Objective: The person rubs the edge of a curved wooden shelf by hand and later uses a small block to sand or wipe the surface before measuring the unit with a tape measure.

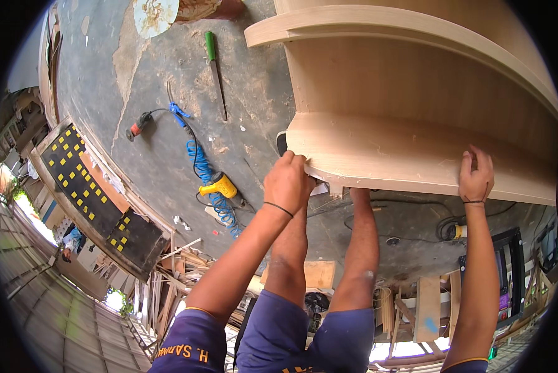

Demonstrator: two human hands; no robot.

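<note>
A large piece of light wood furniture (pixel 378 140) with a curved front band fills the upper right. At its near left corner, my left hand (pixel 286 180) is closed, knuckles up, with the fingertips hidden. What it grips, if anything, I cannot make out. A dark rounded object (pixel 281 143) shows just beyond that hand, beside the wood. Farther right, my right hand (pixel 476 177) rests on the near edge of the same piece, fingers stretched over the surface and somewhat apart. Thin wood shavings lie near the corner.
On the grey floor lie a green-handled saw (pixel 215 74), a red and black grinder (pixel 139 126), a blue coiled air hose (pixel 220 208) and a yellow power tool (pixel 218 186). Wood offcuts (pixel 173 273) are heaped at lower left. Black cables (pixel 409 202) run under the furniture's near edge.
</note>
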